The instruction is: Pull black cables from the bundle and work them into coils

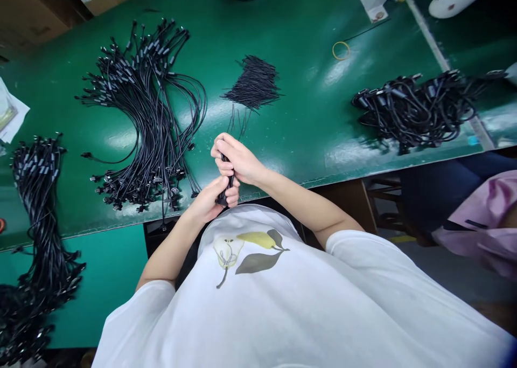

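Close to my body, at the table's front edge, both hands hold a folded black cable (222,199). My left hand (212,196) is closed around its lower part. Just above, my right hand (238,158) grips the upper part, fingers curled in; most of the cable is hidden by the fingers. Beyond the hands lies a pile of thin black ties (254,82), with a few loose ones on its near side. To the left, a large spread bunch of black cables (151,115) with plugs at both ends rests on the green table (299,136).
Bundled black cables (416,109) lie at the right. Another cable bunch (38,195) hangs over the left edge. A yellow rubber band (333,50), a white metal bracket (374,7) and cardboard boxes (36,20) are farther back. A person in pink sleeves (480,217) is at the right.
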The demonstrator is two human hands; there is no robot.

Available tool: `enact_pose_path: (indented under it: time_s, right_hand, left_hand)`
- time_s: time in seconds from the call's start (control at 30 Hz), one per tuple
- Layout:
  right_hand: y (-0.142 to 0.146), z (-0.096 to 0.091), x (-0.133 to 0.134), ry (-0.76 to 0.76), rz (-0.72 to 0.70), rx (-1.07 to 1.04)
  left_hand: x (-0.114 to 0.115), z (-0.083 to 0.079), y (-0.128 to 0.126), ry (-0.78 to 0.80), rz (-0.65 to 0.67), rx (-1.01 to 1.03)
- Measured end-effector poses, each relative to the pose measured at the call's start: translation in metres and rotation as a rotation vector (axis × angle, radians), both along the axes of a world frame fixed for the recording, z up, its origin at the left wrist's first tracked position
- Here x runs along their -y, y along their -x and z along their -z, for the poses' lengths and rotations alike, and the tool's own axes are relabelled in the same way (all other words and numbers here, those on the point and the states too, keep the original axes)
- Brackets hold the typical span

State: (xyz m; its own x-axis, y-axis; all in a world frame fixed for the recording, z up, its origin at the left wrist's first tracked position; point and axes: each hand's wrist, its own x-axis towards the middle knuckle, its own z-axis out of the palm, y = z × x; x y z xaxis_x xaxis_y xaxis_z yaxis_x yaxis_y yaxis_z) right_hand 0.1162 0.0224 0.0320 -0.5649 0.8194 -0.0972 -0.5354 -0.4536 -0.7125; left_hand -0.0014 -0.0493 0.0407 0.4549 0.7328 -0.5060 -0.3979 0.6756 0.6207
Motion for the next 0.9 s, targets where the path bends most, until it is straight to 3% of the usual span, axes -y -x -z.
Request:
enact_pose_path:
  time_s: [0.2,0.3,0.4,0.47,0.57,0.67,0.73,0.8,0.9]
  right_hand:
    - [-0.006,0.009,-0.01,-0.057,0.018,0.01]
    - [-0.016,0.015,-0.013,-0.316,0.182,0.308]
    - [-0.027,0.019,-0.002,-0.699,0.384,0.74]
    - [-0.03,0.022,0.014,-0.939,0.307,0.941]
    - [-0.023,0.029,0.036,-1.141,0.077,1.131]
    - [-0.014,0.032,0.04,-1.084,0.089,1.197]
    - [-0.012,0.032,0.034,-0.969,0.133,1.089]
    - [-0.011,0.031,0.028,-0.78,0.113,0.894]
    - [-0.011,0.032,0.024,-0.478,-0.064,0.659]
  left_hand:
    - [-0.001,-0.003,-0.015,0.162,-0.046,0.118]
    - [-0.006,0.0,-0.019,0.139,-0.147,0.096]
    - [-0.016,0.009,-0.016,0.038,-0.409,0.037]
    - [-0.023,0.016,-0.011,-0.016,-0.547,0.002]
    - [-0.031,0.024,-0.005,-0.02,-0.582,-0.03]
    - [-0.033,0.029,-0.004,-0.018,-0.589,-0.073]
    - [-0.033,0.029,-0.006,-0.049,-0.613,-0.107]
    - [-0.032,0.027,-0.008,-0.1,-0.62,-0.139]
    - [-0.032,0.021,-0.01,-0.17,-0.615,-0.162]
